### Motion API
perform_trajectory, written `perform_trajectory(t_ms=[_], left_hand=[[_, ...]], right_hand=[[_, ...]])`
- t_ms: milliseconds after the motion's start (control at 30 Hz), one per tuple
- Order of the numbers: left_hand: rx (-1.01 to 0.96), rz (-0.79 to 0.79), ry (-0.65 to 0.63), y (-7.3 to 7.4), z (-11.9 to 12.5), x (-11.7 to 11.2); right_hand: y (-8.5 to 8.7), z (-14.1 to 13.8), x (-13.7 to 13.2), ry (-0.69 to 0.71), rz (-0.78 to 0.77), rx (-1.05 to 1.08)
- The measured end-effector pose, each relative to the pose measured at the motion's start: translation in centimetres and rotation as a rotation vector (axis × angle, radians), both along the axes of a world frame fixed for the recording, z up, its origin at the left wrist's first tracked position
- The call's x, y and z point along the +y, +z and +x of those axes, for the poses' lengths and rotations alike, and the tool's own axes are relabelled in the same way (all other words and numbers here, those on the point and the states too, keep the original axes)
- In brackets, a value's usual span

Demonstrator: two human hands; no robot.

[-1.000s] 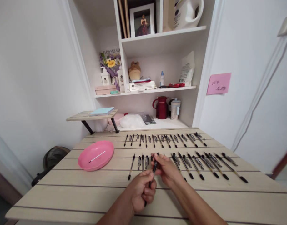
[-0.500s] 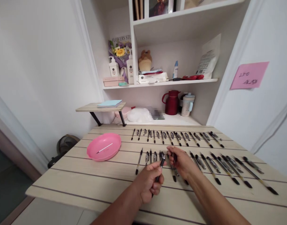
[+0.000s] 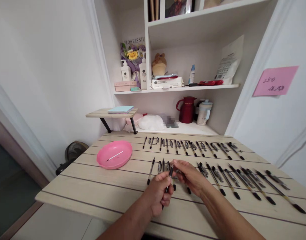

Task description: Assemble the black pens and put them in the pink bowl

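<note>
My left hand point(image 3: 160, 195) is closed around the lower barrel of a black pen point(image 3: 169, 176), held upright-tilted above the wooden table point(image 3: 93, 186). My right hand point(image 3: 190, 176) pinches at the pen's top end with thumb and fingers. Both hands meet over the near row of pens point(image 3: 233, 180), which lie side by side with their caps. A second row of pens point(image 3: 190, 146) lies farther back.
A pink dish point(image 3: 114, 158) with a thin white refill in it sits at the table's left. Behind are shelves with a red jug point(image 3: 186, 110), bottles and a small raised wooden stand point(image 3: 111, 115). A pink note point(image 3: 275, 81) hangs on the right wall.
The camera has turned left and tipped down. My right hand, which had dropped to the pens on the table, has come back to the top of the pen that my left hand holds.
</note>
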State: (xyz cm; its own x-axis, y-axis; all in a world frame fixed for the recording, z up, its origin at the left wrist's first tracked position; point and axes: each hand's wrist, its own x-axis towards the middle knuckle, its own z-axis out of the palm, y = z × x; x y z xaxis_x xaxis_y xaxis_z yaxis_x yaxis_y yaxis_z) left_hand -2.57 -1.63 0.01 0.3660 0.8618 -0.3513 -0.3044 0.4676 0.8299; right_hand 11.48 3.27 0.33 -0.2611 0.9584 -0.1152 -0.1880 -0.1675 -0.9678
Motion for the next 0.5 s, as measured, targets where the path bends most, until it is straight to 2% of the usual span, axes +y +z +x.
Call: perform_trajectory(t_ms=[133,267,400,500], left_hand=[[0.02,0.006,0.023,-0.01,-0.04,-0.03],[0.016,0.0,0.016,0.07,-0.06,-0.06],[0.018,-0.004,0.007,0.04,-0.05,-0.04],[0.005,-0.012,-0.002,-0.05,-0.01,-0.02]], right_hand=[[-0.07,-0.14,-0.01,-0.052,0.009,-0.016],[-0.01,-0.13,0.06,0.022,-0.033,0.054],[0.03,-0.02,0.14,-0.031,-0.027,0.003],[0.02,0.16,0.2,0.021,-0.035,0.04]])
